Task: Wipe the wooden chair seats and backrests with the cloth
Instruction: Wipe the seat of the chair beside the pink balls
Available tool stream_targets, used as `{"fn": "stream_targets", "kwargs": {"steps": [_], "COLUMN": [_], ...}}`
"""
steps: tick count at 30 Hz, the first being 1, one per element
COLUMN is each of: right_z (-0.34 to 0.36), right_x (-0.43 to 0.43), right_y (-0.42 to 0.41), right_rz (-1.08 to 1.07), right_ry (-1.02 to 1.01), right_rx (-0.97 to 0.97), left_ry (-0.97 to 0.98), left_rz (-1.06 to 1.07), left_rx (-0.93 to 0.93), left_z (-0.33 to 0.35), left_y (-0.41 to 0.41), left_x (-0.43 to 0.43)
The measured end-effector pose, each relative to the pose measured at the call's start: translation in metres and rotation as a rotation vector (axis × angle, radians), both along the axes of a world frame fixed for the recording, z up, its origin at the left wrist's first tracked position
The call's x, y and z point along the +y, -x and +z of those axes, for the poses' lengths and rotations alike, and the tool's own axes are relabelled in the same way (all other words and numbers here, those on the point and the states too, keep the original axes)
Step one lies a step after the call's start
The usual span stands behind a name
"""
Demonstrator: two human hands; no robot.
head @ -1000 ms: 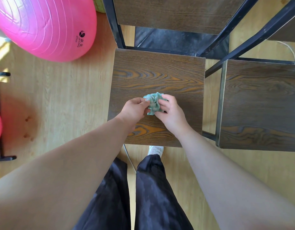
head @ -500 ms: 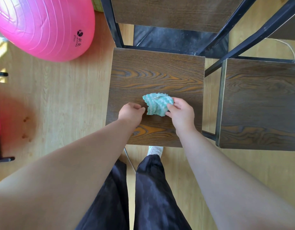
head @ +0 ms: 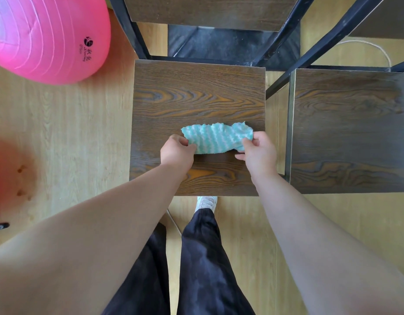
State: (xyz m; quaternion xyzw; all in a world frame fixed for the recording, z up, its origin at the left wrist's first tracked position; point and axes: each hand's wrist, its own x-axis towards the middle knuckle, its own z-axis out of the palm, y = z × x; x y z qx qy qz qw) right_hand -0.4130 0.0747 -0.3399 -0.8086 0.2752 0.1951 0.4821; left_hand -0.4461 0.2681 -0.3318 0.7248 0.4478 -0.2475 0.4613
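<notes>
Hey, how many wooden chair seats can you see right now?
2: the middle seat beneath the cloth, and the right seat beside it. Others may be out of frame.

Left hand (head: 177, 153) and right hand (head: 260, 153) pinch, spread apart.

The cloth (head: 215, 138) is green with white wavy stripes; it is pulled out long, side to side, over the front half of the middle chair seat (head: 198, 96); the left hand (head: 177, 153) pinches one end and the right hand (head: 259, 151) pinches the other; the seat is dark brown wood, square and flat; a second seat (head: 348, 133) just like it sits close on the right; a brown backrest (head: 210, 12) stands behind the middle seat.
</notes>
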Motion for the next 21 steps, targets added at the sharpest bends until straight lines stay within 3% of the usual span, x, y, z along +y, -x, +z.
{"fn": "stream_targets", "kwargs": {"steps": [6, 9, 12, 16, 21], "right_z": [0.017, 0.024, 0.028, 0.035, 0.036], "right_x": [-0.011, -0.016, -0.025, -0.027, -0.018], "right_y": [0.007, 0.014, 0.019, 0.017, -0.007], "right_rz": [0.140, 0.150, 0.312, 0.487, 0.628], "right_ry": [-0.093, -0.255, -0.326, -0.178, 0.065], "right_rx": [-0.012, 0.070, 0.195, 0.232, 0.114], "left_ry": [0.099, 0.211, 0.271, 0.295, 0.345], "left_rz": [0.033, 0.035, -0.040, -0.163, -0.202], "left_rx": [-0.025, -0.029, -0.023, 0.001, 0.004], "left_z": [0.011, 0.015, 0.023, 0.032, 0.030], "left_y": [0.014, 0.023, 0.030, 0.034, 0.017], "left_x": [0.024, 0.041, 0.059, 0.075, 0.084]}}
